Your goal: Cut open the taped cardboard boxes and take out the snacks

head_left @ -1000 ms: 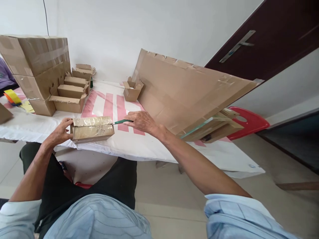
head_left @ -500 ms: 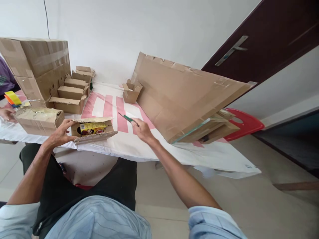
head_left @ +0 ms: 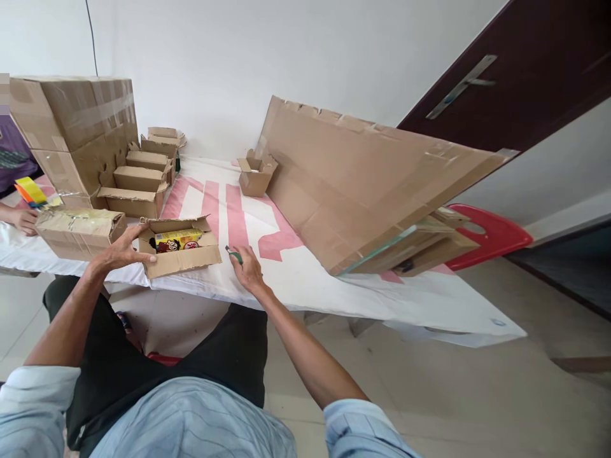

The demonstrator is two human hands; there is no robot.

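My left hand (head_left: 123,250) grips the left end of a small open cardboard box (head_left: 184,262) near the table's front edge, thumb on its near wall. Inside the box lies a yellow printed packet (head_left: 177,240) with a cartoon figure and a red round mark. A green box cutter (head_left: 233,254) is held in my right hand (head_left: 247,268), just right of the box and apart from it. My fingers hide most of its handle. Left of my left hand stands a taped cardboard box (head_left: 81,235).
Several open boxes (head_left: 138,181) line up beside stacked large cartons (head_left: 81,121). Another person's hand (head_left: 23,219) is by a tape dispenser (head_left: 31,191) at far left. A small open box (head_left: 255,178) and a large leaning carton (head_left: 367,184) stand to the right, near a red chair (head_left: 496,235).
My right hand has moved left and down with the box cutter, nearer the table's front edge. The small box's near flap has come up, and it now looks wider open.
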